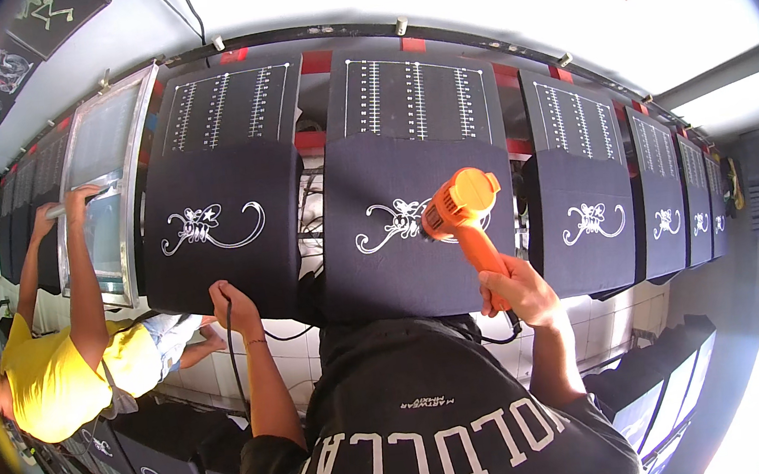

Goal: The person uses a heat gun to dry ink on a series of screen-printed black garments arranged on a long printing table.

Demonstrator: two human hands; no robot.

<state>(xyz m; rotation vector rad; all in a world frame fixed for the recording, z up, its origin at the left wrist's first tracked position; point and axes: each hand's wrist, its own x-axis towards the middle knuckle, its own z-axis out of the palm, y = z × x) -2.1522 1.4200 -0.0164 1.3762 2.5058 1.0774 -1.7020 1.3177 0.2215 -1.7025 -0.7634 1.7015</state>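
Note:
In my right hand (516,289) is an orange heat gun (483,249), its fingers wrapped round the handle. The gun's dark nozzle hangs over the white scroll print (387,222) on the black shirt (421,283) in front of me and hides part of it. That shirt lies flat over a black board with white ruler marks (420,94). My left hand (235,309) is closed on a thin black cable (233,359), near the lower edge of the neighbouring printed black shirt (217,189) on the left.
More boards with printed black shirts (583,192) run along to the right. At left, a co-worker in a yellow shirt (80,379) holds a tool against a framed screen (100,128) standing tilted. Behind me is another row of shirt-covered boards (158,464). A dark rail (321,32) runs along the back.

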